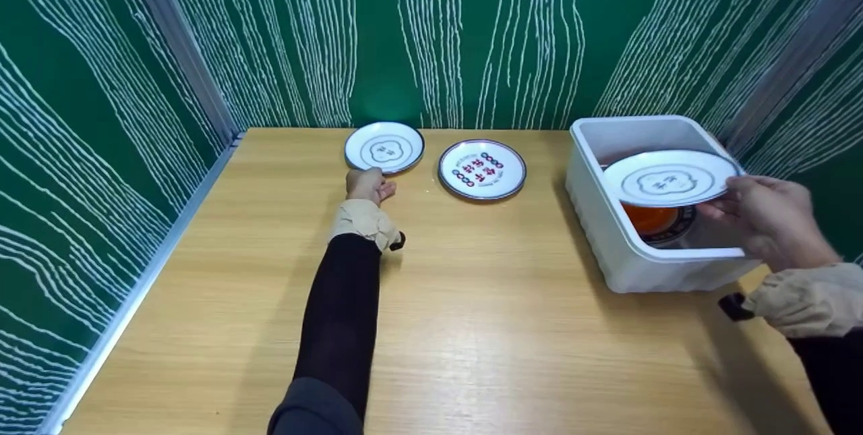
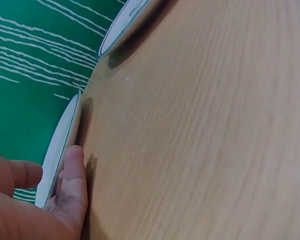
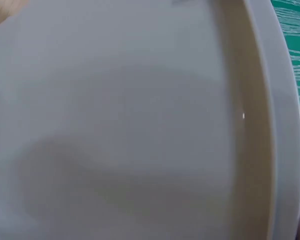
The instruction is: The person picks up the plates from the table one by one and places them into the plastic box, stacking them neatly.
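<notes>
My left hand is at the near rim of a white plate with a dark rim and line drawing, near the back of the table. In the left wrist view its thumb stands apart from the fingers, which lie loosely extended along the plate's edge. On the right, my right hand pinches the rim of a similar white plate, tilted over the white plastic bin. Inside that bin, an orange round piece with a dark patterned rim is partly hidden under the held plate.
A white plate with red characters lies on the wooden table, right of the left hand's plate. Green walls with white wavy lines rise behind and on both sides. In the right wrist view, the bin's pale wall fills most of the picture.
</notes>
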Demonstrator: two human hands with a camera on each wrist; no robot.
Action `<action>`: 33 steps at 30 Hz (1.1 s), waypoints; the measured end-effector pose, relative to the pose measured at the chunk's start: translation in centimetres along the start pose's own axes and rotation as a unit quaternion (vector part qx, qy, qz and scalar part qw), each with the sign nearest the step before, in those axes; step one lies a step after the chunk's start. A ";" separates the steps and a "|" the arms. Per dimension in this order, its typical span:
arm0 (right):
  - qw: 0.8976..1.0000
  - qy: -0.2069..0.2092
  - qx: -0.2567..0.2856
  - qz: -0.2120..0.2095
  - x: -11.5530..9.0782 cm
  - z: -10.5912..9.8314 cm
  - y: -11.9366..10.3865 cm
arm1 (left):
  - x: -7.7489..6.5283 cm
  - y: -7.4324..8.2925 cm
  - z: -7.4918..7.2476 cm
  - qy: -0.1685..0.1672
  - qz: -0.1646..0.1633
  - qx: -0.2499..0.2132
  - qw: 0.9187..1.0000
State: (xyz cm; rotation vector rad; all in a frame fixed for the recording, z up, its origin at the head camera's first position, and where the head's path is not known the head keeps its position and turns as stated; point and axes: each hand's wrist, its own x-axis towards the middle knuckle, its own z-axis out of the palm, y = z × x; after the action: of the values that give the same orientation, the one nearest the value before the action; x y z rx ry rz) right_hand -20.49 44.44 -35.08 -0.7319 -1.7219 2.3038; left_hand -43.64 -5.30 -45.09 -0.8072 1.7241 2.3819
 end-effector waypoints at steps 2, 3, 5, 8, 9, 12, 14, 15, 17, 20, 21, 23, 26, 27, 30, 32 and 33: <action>0.999 -0.022 -0.015 0.027 0.1 0.1 -0.2 | 0.1 0.1 0.0 0.024 -0.005 0.009 1.000; 0.998 -0.031 -0.020 0.041 0.2 0.1 -0.3 | 0.2 0.2 0.0 0.037 -0.007 0.019 0.999; 0.996 -0.044 -0.040 0.062 0.2 0.3 -0.5 | 0.3 0.3 -0.2 0.057 -0.013 0.040 0.997; 0.994 -0.053 -0.061 0.080 0.4 0.6 -0.7 | 0.4 0.5 -0.6 0.067 -0.018 0.059 0.996; 0.993 -0.055 -0.063 0.084 0.4 0.7 -0.7 | 0.4 0.5 -0.7 0.067 -0.017 0.060 0.996; 0.992 -0.054 -0.066 0.096 0.7 1.0 -0.8 | 0.4 0.7 -1.0 0.066 -0.010 0.054 0.996; 0.991 -0.052 -0.071 0.099 0.8 1.1 -0.8 | 0.2 0.8 -1.0 0.071 -0.005 0.060 0.996; 0.991 -0.053 -0.074 0.099 0.9 1.2 -0.8 | 0.1 0.7 -1.0 0.073 -0.004 0.071 0.995; 0.990 -0.054 -0.087 0.095 1.1 1.2 -0.6 | 0.0 0.7 -0.9 0.079 -0.002 0.096 0.992; 0.989 -0.054 -0.109 0.086 1.2 1.3 -0.3 | -0.2 0.6 -0.9 0.083 0.004 0.114 0.990; 0.989 -0.054 -0.112 0.086 1.2 1.3 -0.2 | -0.2 0.6 -0.9 0.083 0.007 0.114 0.990; 0.988 -0.055 -0.120 0.086 1.2 1.4 -0.1 | -0.3 0.6 -1.0 0.085 0.013 0.108 0.990; 0.985 -0.063 -0.132 0.086 1.2 1.5 0.1 | -0.4 0.5 -1.3 0.092 0.026 0.113 0.989; 0.985 -0.065 -0.137 0.084 1.2 1.5 0.2 | -0.3 0.5 -1.3 0.098 0.031 0.116 0.988; 0.980 -0.064 -0.170 0.075 1.2 1.3 0.3 | -0.4 0.3 -1.2 0.122 0.046 0.136 0.982; 0.977 -0.066 -0.189 0.072 1.2 1.1 0.3 | -0.4 0.3 -1.1 0.141 0.050 0.157 0.976; 0.976 -0.067 -0.193 0.072 1.2 1.0 0.3 | -0.5 0.3 -1.0 0.150 0.050 0.167 0.973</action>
State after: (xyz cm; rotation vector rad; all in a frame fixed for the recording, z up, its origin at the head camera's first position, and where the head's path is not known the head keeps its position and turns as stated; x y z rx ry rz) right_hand -22.00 44.00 -35.45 -0.8028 -2.2882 2.1732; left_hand -42.95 -6.24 -44.86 -1.0876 2.2493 2.0170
